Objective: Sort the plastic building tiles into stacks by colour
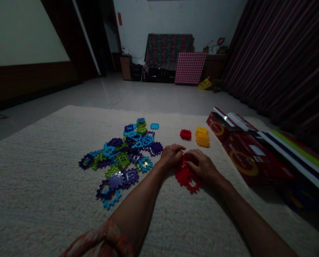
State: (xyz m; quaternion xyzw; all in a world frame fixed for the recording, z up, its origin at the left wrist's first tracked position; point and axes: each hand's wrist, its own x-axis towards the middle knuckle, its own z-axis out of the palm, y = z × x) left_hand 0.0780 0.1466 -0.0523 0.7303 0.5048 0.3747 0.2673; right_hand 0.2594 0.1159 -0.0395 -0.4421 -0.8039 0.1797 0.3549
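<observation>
Several red interlocking plastic tiles [185,174] with notched edges lie on the pale mat in front of me, one with a cut-out opening. My right hand [201,163] is curled over their right side, fingers closed on a red tile. At their upper left, my left hand [172,155] has its fingers bent together against the red pieces; what they pinch is hidden. Just beyond my hands lies a red tile stack [185,134]. A yellow tile stack [202,136] sits to its right.
Left of my hands spreads a loose pile of blue, green and purple tiles [122,153]. Red boxes [245,153] with coloured sheets stand along the right. The mat [41,171] ends at a tiled floor [159,96]; a cloth-covered cabinet [162,53] stands against the far wall.
</observation>
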